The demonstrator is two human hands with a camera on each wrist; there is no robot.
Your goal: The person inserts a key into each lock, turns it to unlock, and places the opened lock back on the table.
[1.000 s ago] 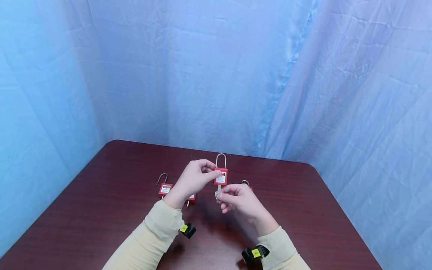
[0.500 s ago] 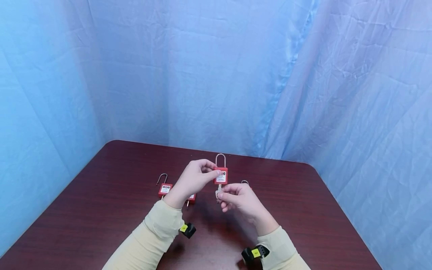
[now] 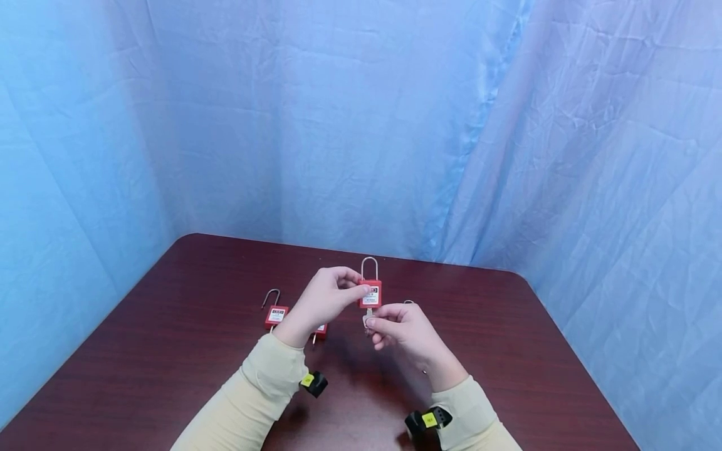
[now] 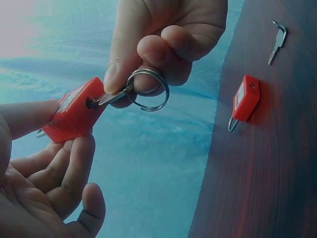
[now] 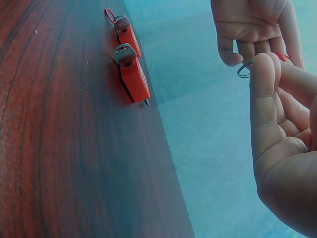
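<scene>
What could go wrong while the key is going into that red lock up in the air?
The left hand only pinches the red padlock above the table, so it might slip and drop. The right hand holds the key by its very end near the ring, so the key could twist or slide out of the keyhole.

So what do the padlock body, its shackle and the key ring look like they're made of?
The padlock body held by the left hand looks like moulded plastic: uniform matte red, ribbed bottom edge. Its shackle seems bare metal, thin and silvery. The key ring pinched by the right hand looks like steel wire, grey with a shiny double coil.
</scene>
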